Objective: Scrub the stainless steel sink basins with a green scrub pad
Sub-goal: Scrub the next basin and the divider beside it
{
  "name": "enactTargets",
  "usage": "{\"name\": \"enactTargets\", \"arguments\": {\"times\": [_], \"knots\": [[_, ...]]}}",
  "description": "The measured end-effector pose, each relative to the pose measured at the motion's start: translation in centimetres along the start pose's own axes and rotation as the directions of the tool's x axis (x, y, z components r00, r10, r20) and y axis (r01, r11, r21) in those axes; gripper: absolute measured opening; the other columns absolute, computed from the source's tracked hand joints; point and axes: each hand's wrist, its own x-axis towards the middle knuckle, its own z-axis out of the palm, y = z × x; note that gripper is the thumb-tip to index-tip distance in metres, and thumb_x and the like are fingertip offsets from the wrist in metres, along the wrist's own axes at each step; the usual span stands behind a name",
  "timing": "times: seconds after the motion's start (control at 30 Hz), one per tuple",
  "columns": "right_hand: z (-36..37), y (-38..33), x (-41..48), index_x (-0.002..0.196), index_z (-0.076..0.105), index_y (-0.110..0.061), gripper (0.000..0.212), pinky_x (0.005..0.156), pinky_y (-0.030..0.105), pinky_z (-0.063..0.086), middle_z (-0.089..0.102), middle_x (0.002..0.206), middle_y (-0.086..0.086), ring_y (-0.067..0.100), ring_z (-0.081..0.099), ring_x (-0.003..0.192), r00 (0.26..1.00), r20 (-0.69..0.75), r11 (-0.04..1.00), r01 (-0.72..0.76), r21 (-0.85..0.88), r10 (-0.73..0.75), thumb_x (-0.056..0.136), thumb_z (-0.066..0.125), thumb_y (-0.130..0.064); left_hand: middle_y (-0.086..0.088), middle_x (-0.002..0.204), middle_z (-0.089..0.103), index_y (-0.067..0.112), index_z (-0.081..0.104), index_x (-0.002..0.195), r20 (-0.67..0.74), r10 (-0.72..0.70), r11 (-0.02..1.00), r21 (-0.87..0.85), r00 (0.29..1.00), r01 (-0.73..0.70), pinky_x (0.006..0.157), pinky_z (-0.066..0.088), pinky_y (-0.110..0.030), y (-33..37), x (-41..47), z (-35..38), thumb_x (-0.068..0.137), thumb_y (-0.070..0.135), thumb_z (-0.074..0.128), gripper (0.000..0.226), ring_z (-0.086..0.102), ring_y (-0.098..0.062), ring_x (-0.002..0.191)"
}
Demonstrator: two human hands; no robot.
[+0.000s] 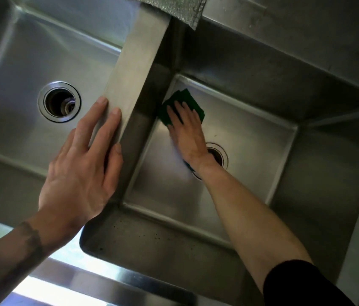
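Observation:
A stainless steel double sink fills the view. My right hand (186, 133) lies flat on a green scrub pad (188, 100), pressing it onto the floor of the right basin (251, 138) near its far left corner, against the divider wall. My left hand (83, 171) rests open, palm down, on the steel divider (139, 78) between the basins, fingers spread over its top. The left basin (15, 111) holds nothing but its drain. My right wrist partly hides the right basin's drain (219, 156).
The left basin's open round drain (59, 102) has no strainer. A grey woven cloth (174, 7) hangs over the far end of the divider. Dark specks dot the right basin's near wall (152, 239). The bright front rim (74, 277) runs below.

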Motion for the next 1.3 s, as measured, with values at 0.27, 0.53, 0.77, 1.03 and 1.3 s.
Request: {"name": "enactTargets", "arguments": {"times": [0.27, 0.53, 0.77, 1.03, 1.3], "knots": [[0.7, -3.0, 2.9, 0.158, 0.039, -0.009, 0.051, 0.130, 0.049, 0.011, 0.034, 0.166, 0.016, 0.032, 0.023, 0.157, 0.925, -0.143, 0.934, -0.336, 0.123, 0.352, 0.108, 0.049, -0.011, -0.007, 0.176, 0.025, 0.016, 0.029, 0.168, 0.044, -0.008, 0.999, 0.044, 0.999, 0.006, 0.085, 0.062, -0.057, -0.1, 0.1, 0.1, 0.114, 0.035, 0.029, 0.058, 0.042, -0.035, 0.154], [-2.2, 4.2, -2.3, 0.154, 0.047, -0.007, 0.047, 0.128, 0.055, 0.019, 0.039, 0.163, 0.016, 0.035, 0.030, 0.154, 0.975, -0.075, 0.977, -0.208, 0.040, 0.210, 0.108, 0.051, -0.016, -0.006, 0.174, 0.027, 0.017, 0.035, 0.165, 0.023, -0.012, 1.000, -0.010, 1.000, 0.012, 0.082, 0.061, -0.060, 0.0, 0.0, 0.0, 0.111, 0.032, 0.038, 0.056, 0.053, -0.043, 0.141], [-3.9, 7.8, -12.7, 0.157, 0.040, -0.007, 0.050, 0.129, 0.055, 0.016, 0.033, 0.165, 0.017, 0.034, 0.024, 0.156, 0.863, -0.126, 0.872, -0.481, 0.089, 0.489, 0.110, 0.047, -0.022, -0.006, 0.175, 0.024, 0.016, 0.031, 0.167, 0.022, -0.002, 0.999, 0.040, 1.000, 0.001, 0.085, 0.059, -0.058, -0.3, 0.1, 0.2, 0.115, 0.038, 0.027, 0.057, 0.051, -0.041, 0.141], [-2.9, 4.7, -14.5, 0.151, 0.049, -0.001, 0.050, 0.121, 0.060, 0.034, 0.042, 0.159, 0.019, 0.037, 0.035, 0.151, 0.942, -0.061, 0.934, -0.318, 0.163, 0.331, 0.102, 0.059, 0.002, -0.008, 0.175, 0.024, 0.014, 0.031, 0.167, 0.068, -0.021, 0.999, 0.040, 0.997, 0.018, 0.081, 0.060, -0.057, 0.1, 0.2, -0.1, 0.114, 0.034, 0.031, 0.057, 0.051, -0.044, 0.142], [-3.0, 3.4, -15.8, 0.154, 0.044, -0.002, 0.072, 0.122, 0.050, 0.036, 0.045, 0.158, 0.021, 0.039, 0.042, 0.147, 0.990, 0.110, 0.995, -0.083, -0.062, 0.089, 0.089, 0.071, 0.011, -0.010, 0.174, 0.027, 0.014, 0.032, 0.167, 0.056, -0.036, 0.999, 0.024, 0.998, 0.034, 0.081, 0.059, -0.059, 0.5, 0.5, -0.6, 0.113, 0.032, 0.033, 0.056, 0.048, -0.042, 0.145]]}}
